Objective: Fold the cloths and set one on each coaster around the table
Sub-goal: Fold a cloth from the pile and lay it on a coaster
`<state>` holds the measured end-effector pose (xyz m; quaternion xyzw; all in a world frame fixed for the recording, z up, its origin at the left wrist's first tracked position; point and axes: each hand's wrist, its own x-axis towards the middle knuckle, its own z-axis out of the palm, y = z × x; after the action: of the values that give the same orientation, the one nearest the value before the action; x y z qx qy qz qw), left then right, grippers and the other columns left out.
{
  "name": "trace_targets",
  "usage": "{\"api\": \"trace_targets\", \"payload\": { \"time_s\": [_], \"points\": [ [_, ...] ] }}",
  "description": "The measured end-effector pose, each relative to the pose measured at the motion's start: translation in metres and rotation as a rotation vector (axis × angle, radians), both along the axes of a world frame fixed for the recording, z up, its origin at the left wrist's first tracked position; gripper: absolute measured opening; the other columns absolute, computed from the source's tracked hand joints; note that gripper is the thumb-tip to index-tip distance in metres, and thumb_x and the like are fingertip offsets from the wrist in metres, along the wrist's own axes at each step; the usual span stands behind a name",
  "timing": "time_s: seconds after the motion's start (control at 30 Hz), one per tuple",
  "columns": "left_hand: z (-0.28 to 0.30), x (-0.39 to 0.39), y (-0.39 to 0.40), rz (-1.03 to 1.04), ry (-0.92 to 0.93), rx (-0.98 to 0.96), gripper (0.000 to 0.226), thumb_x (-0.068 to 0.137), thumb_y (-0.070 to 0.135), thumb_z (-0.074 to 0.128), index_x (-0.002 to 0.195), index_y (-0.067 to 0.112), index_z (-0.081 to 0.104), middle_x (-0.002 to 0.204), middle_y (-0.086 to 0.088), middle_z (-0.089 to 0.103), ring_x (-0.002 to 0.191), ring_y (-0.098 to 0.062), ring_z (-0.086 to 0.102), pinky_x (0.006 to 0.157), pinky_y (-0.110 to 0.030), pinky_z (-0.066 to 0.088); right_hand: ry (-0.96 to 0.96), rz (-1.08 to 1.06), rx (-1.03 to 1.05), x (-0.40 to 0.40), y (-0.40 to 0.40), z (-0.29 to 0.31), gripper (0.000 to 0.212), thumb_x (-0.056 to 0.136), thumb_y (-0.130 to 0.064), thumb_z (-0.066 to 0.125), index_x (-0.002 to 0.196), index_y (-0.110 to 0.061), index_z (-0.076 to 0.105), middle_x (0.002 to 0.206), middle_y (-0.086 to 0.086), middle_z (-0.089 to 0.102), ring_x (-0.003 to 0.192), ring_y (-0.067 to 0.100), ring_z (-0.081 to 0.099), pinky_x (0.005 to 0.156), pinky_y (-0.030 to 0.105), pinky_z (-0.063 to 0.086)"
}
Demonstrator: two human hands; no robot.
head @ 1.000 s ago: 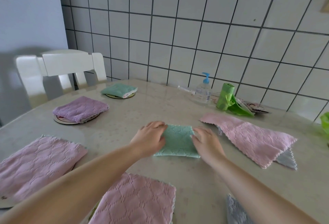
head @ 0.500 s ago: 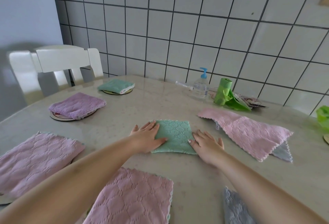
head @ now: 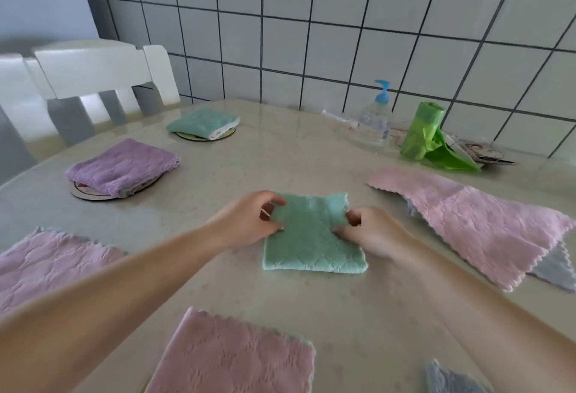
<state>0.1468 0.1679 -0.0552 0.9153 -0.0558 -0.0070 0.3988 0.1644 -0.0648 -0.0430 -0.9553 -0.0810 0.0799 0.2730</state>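
Observation:
A half-folded green cloth lies in the middle of the table. My left hand pinches its far left edge and my right hand pinches its far right edge, lifting the far end a little. A folded purple cloth sits on a round coaster at the left. Farther back a folded green cloth sits on another coaster.
Flat pink cloths lie at the left, near front and right, the right one over a grey cloth. A pump bottle, green bag roll and white chair stand at the back.
My hands were pressing flat on the green cloth's sides. Now both have curled and pinch its far edge, raising it off the table.

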Motion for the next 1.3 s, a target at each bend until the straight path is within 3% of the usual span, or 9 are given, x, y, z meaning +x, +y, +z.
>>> {"api": "trace_targets", "payload": {
  "time_s": [0.13,0.23,0.33,0.5,0.77,0.9,1.0,1.13,1.3],
  "points": [
    [0.006,-0.012,0.002,0.082,0.132,-0.455,0.038,0.081,-0.001,0.066,0.105,0.027,0.059,0.1,-0.003,0.052,0.086,-0.017,0.061,0.082,-0.026,0.052,-0.004,-0.101,0.219,-0.009,-0.006,-0.002,0.027,0.083,-0.041,0.063,0.1,-0.021,0.056,0.095,-0.008,0.062,0.085,0.011,0.059,0.065,0.025,0.044],
    [0.02,-0.026,-0.01,0.209,0.376,-0.891,0.037,0.085,-0.009,0.055,0.107,0.021,0.059,0.101,-0.005,0.058,0.086,-0.017,0.063,0.071,-0.026,0.056,0.263,-0.245,0.602,-0.027,-0.014,0.005,0.026,0.08,-0.038,0.066,0.096,-0.019,0.058,0.098,0.003,0.067,0.089,0.019,0.065,0.082,0.043,0.054],
    [0.044,-0.042,-0.029,0.251,0.545,-1.04,0.032,0.088,-0.011,0.044,0.101,0.016,0.057,0.093,-0.008,0.061,0.074,-0.016,0.059,0.055,-0.023,0.053,0.554,-0.444,0.966,-0.062,-0.02,0.026,0.023,0.075,-0.027,0.075,0.087,-0.013,0.061,0.093,0.018,0.058,0.083,0.028,0.055,0.074,0.037,0.047],
    [0.085,-0.083,-0.066,0.226,0.703,-1.037,0.033,0.09,-0.01,0.038,0.091,0.018,0.057,0.088,-0.005,0.06,0.073,-0.019,0.05,0.067,-0.032,0.041,0.774,-0.656,1.276,-0.141,-0.044,0.077,0.047,0.078,-0.017,0.065,0.119,0.003,0.055,0.116,0.027,0.062,0.099,0.036,0.062,0.074,0.038,0.057],
    [0.098,-0.147,-0.135,0.146,0.89,-0.949,0.037,0.087,-0.013,0.038,0.09,0.017,0.058,0.093,-0.007,0.061,0.073,-0.018,0.046,0.066,-0.031,0.042,0.653,-0.861,1.488,-0.241,-0.096,0.108,0.031,0.089,-0.017,0.057,0.117,-0.003,0.056,0.116,0.023,0.064,0.104,0.039,0.063,0.084,0.05,0.054],
    [0.102,-0.164,-0.174,0.113,0.884,-0.876,0.036,0.088,-0.014,0.038,0.091,0.016,0.057,0.089,-0.006,0.059,0.073,-0.018,0.053,0.062,-0.031,0.044,0.473,-0.962,1.563,-0.271,-0.13,0.101,0.014,0.081,-0.011,0.063,0.089,-0.009,0.052,0.101,0.019,0.061,0.096,0.036,0.06,0.084,0.053,0.049],
    [0.103,-0.178,-0.21,0.062,0.832,-0.79,0.035,0.088,-0.014,0.04,0.089,0.015,0.06,0.087,-0.005,0.061,0.076,-0.018,0.058,0.068,-0.035,0.05,0.321,-1.083,1.45,-0.286,-0.165,0.09,0.014,0.086,-0.004,0.06,0.082,-0.013,0.05,0.09,0.01,0.065,0.085,0.028,0.063,0.069,0.044,0.054],
    [0.095,-0.204,-0.269,-0.052,0.796,-0.624,0.036,0.09,-0.009,0.045,0.097,0.019,0.064,0.105,-0.006,0.064,0.099,-0.019,0.062,0.091,-0.038,0.052,0.283,-1.118,1.268,-0.305,-0.224,0.078,0.019,0.087,-0.006,0.06,0.071,-0.015,0.061,0.086,0.01,0.066,0.081,0.028,0.063,0.072,0.046,0.055],
    [0.076,-0.229,-0.344,-0.129,0.718,-0.429,0.045,0.09,-0.004,0.049,0.093,0.038,0.062,0.107,0.01,0.063,0.095,-0.011,0.061,0.093,-0.039,0.05,0.298,-1.079,1.07,-0.326,-0.306,0.063,0.025,0.088,-0.002,0.058,0.086,-0.023,0.072,0.102,0.006,0.068,0.092,0.025,0.065,0.079,0.038,0.054]
  ]
}}
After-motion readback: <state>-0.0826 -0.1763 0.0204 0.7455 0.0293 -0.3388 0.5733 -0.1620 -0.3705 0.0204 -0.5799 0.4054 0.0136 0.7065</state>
